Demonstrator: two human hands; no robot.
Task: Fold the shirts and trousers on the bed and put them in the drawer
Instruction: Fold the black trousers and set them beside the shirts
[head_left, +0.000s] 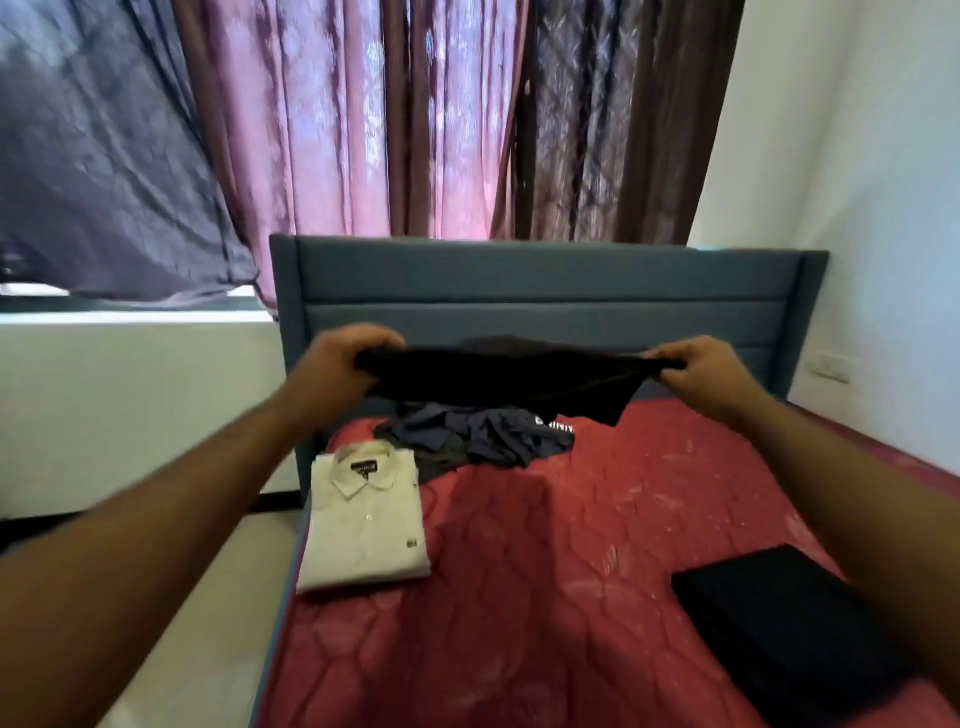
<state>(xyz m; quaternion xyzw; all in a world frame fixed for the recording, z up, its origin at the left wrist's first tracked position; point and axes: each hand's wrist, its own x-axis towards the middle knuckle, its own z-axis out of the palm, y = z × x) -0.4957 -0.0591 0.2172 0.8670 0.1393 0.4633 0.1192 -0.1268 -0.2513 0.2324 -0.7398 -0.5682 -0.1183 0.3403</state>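
Observation:
A black garment (509, 379) hangs stretched in the air over the far half of the bed. My left hand (337, 364) grips its left end and my right hand (701, 366) pinches its right end. Under it a crumpled pile of dark blue and grey clothes (467, 439) lies on the red mattress (545, 571). A folded white shirt (366, 514) rests near the bed's left edge. A folded black garment (784, 618) sits at the near right, partly behind my right forearm.
A grey-blue padded headboard (545, 280) closes the far end of the bed. Pink and brown curtains (415, 119) hang behind it. A white wall (883, 234) runs along the right side, and pale floor (208, 649) shows on the left.

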